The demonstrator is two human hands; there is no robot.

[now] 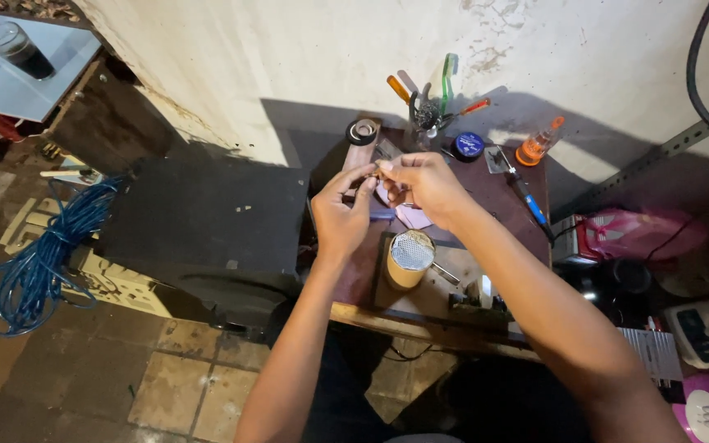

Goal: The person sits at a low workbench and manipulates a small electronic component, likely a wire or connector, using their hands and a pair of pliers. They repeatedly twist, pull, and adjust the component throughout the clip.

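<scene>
Both hands, left (340, 215) and right (427, 184), fingertips pinching one small indistinct part (377, 174) between them.

Single head-worn camera looking steeply down from above, facing a pale wall (289, 57), sitting close over a small brown worktable (527, 205), taking in both forearms reaching forward at centre, tiled floor (166, 385) spreading at lower left, no second view sharing the scene
</scene>
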